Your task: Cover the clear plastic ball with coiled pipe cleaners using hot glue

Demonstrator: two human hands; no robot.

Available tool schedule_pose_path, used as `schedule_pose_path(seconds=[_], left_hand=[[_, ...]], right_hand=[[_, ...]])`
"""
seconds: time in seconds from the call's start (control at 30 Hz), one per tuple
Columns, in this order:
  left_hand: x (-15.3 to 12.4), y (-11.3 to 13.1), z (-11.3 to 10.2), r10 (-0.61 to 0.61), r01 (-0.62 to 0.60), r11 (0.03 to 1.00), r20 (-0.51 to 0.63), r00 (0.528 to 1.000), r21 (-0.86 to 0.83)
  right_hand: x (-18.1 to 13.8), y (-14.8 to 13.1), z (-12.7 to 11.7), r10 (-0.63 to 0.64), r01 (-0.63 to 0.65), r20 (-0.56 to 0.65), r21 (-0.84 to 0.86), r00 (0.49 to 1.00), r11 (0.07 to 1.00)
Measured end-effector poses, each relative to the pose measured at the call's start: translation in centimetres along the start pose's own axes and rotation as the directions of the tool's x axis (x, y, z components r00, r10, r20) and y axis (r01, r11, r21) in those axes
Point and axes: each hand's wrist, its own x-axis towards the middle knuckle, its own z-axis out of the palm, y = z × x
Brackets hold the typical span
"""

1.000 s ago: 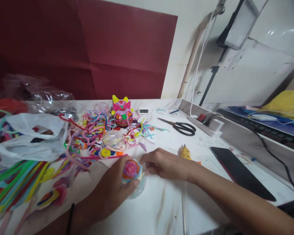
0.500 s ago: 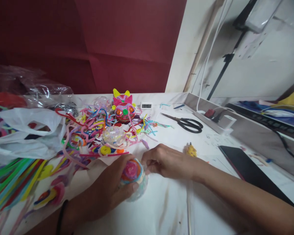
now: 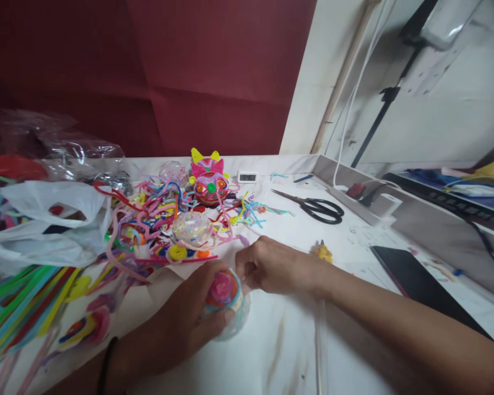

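In the head view, your left hand (image 3: pixel 189 323) is wrapped around a small ball (image 3: pixel 224 293) covered in a pink, orange and blue spiral. The thumb lies under its front and the fingers cup its far side. The ball sits on the white table (image 3: pixel 280 351), near the middle of the front edge. Your right hand (image 3: pixel 271 266) comes in from the right edge with its fingers curled in narrow and its fingertips (image 3: pixel 242 274) touching the ball's upper right side. You cannot tell whether they pinch anything.

Just behind the ball, toward the back edge, lies a tangle of coloured pipe cleaners (image 3: pixel 164 214) with a clear ball (image 3: pixel 193 227) resting in it. A pink cat-like figure (image 3: pixel 208 184) stands at the rear of that tangle, and a small digital clock (image 3: pixel 247 176) is just beside it at the back edge. Black scissors (image 3: pixel 319 208) lie toward the back right corner. A small yellow piece (image 3: pixel 323 252) sits just past your right wrist, and a black phone (image 3: pixel 411 274) lies near the right edge. At the left edge rests a white plastic bag (image 3: pixel 49 225)
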Motion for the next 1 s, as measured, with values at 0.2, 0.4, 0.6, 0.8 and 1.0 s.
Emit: schedule_pose_path(seconds=[0.2,0.4,0.6,0.8,1.0], left_hand=[[0.5,-0.3,0.5,0.012,-0.014,0.999,-0.067,0.998,-0.029],[0.8,-0.1,0.5,-0.017,0.022,0.999,-0.177,0.984,0.030],[0.6,0.5,-0.9,-0.042,0.049,0.965,0.031,0.999,-0.258],[0.5,1.3,-0.3,0.004,-0.010,0.993,-0.044,0.999,-0.121],[0.6,1.6,0.8,-0.029,0.027,1.000,-0.144,0.989,-0.016]], right_hand=[[-0.1,0.4,0.3,0.025,-0.024,-0.020,0.046,0.999,0.999],[-0.7,0.1,0.8,0.097,-0.089,-0.062,0.121,0.993,0.989],[-2.0,-1.2,1.8,0.173,-0.158,-0.102,0.138,0.980,0.978],[-2.8,-2.0,2.9,0.232,-0.206,-0.178,0.152,0.956,0.967],[-3.2,-0.7,3.2,0.175,-0.134,-0.158,0.240,0.972,0.962]])
